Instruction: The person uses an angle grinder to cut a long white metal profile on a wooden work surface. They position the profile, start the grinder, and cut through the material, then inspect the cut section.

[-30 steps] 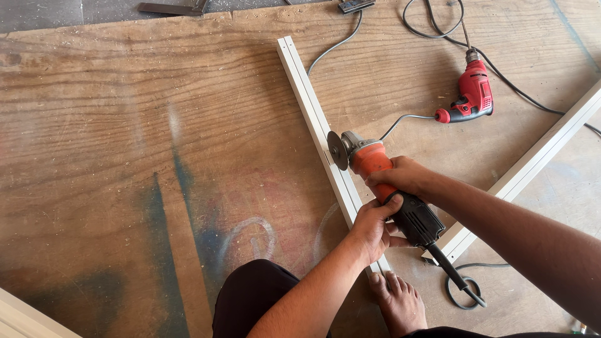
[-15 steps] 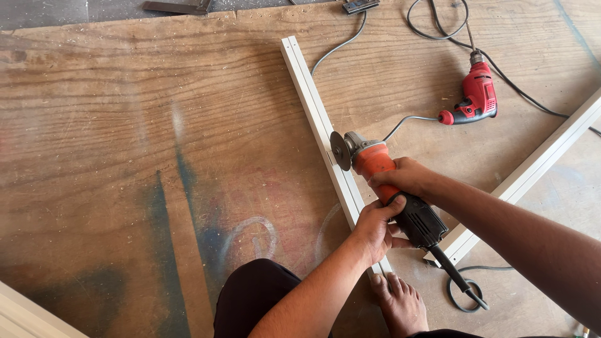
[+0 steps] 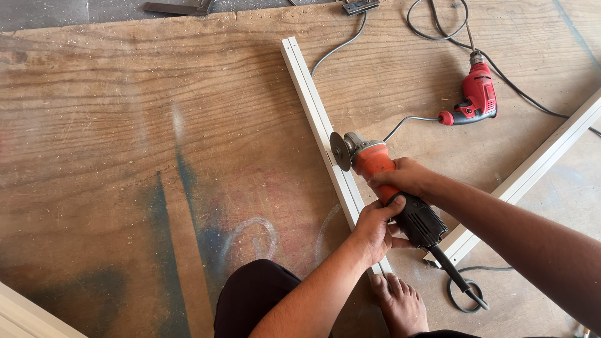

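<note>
You have the angle grinder (image 3: 391, 188) in both hands over the white metal channel (image 3: 322, 134), which lies flat on the plywood floor (image 3: 125, 156). Your right hand (image 3: 407, 178) is clenched over the orange body just behind the disc (image 3: 340, 151); your left hand (image 3: 375, 228) is wrapped around the black rear handle. The grinder looks dense and rigid and will likely twist as the disc bites, so hold it at both ends as now. The channel looks thin, light and smooth, prone to slide; your bare foot (image 3: 400, 303) pins its near end. A red drill (image 3: 476, 97) lies well beyond the channel.
</note>
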